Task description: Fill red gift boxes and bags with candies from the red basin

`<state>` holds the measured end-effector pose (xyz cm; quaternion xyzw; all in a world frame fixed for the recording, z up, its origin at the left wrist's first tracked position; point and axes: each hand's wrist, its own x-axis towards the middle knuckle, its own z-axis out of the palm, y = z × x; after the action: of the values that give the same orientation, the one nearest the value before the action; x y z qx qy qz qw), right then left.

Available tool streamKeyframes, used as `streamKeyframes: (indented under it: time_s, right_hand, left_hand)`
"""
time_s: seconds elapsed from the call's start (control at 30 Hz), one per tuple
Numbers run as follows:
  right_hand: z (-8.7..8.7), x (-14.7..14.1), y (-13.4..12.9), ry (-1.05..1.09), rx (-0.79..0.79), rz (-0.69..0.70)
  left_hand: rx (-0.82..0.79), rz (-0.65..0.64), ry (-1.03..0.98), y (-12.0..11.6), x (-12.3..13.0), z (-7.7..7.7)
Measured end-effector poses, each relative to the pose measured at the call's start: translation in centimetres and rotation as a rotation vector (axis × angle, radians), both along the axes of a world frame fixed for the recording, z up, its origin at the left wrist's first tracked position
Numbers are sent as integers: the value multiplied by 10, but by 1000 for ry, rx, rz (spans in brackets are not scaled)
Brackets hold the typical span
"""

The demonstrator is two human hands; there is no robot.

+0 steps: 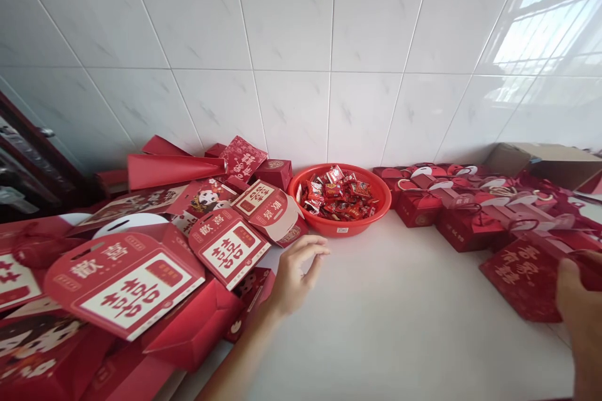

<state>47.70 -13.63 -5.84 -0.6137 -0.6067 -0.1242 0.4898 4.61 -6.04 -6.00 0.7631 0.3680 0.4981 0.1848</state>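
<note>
One left hand (297, 276), grip apart, hangs over a white bench (385, 326) near the candy basket (324, 225); the right hand (580, 307), grip impossible to tell, meets a far-right red box (522, 279); a careless push could topple neighbouring boxes (470, 229).

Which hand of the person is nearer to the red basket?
Left. The left hand is just in front of the basket, slightly left; the right hand is far to its right, at a red box.

Glossy white, grey-veined rectangular wall tiles (291, 12) fill the upper frame, with a bright barred-window reflection (540, 31) upper right; a smooth white tabletop (399, 307) spans lower centre.
</note>
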Motion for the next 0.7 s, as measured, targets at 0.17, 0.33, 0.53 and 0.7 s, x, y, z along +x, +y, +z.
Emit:
streamKeyframes:
  time_s: [0.17,0.33,0.53,0.7]
  right_hand:
    - [56,-98,69,140,307,56]
    - [64,-233,132,10,-240,995]
    - [47,-303,173,130,-400,1126]
    - [95,-258,169,346,-183,868]
  left_hand:
    - [29,25,22,4,-2,-5]
    - [14,28,7,5,0,-13]
    - [-18,10,35,4,1,-17]
    - [1,39,21,6,0,-19]
